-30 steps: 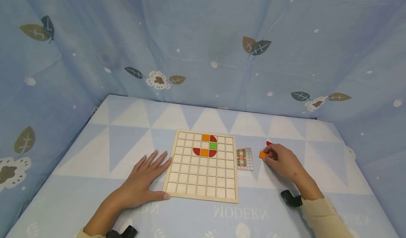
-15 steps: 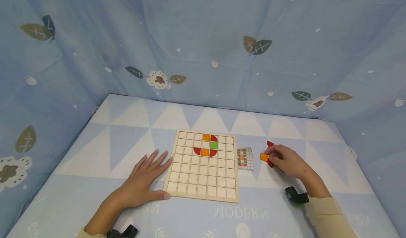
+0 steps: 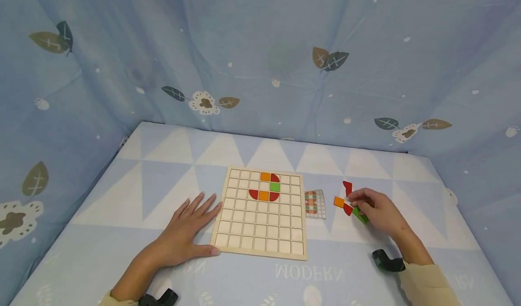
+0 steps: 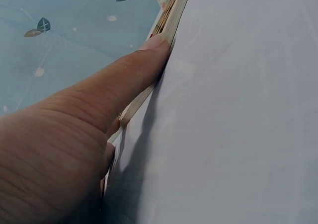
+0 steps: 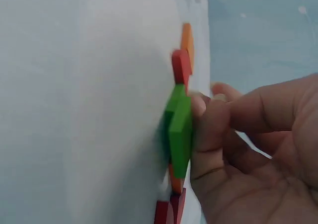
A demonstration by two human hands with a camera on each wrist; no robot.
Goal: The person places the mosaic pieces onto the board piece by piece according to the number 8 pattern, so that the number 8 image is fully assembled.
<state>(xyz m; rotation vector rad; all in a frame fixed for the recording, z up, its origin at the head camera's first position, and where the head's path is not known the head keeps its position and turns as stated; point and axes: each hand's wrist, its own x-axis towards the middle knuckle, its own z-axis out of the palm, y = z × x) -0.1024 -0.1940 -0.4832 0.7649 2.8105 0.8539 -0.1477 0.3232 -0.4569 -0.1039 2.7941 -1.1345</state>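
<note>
In the head view my left hand [image 3: 183, 236] lies with spread fingers along the left edge of a wooden grid board [image 3: 254, 255]. Its thumb [image 4: 141, 60] presses the board's side in the left wrist view. My right hand [image 3: 378, 211] hovers at a small group of loose tiles, its fingers loosely bent and touching or nearly touching them. There lie an orange square [image 3: 338, 202], a red rounded tile [image 3: 348, 209], more red tiles [image 3: 348, 187] and overlapping green tiles [image 3: 360, 215]. In the right wrist view the green tile [image 5: 180, 134] partly hides what the fingertips touch.
Orange, red and green tiles fill several cells in the board's upper part, including a green square [image 3: 274, 187]. A printed pattern card [image 3: 319, 204] sits at the board's right edge. A blue patterned curtain [image 3: 260, 70] encloses the table.
My right hand has moved right, away from the orange square, uncovering red and green tiles. The left hand has stayed in place on the board's edge.
</note>
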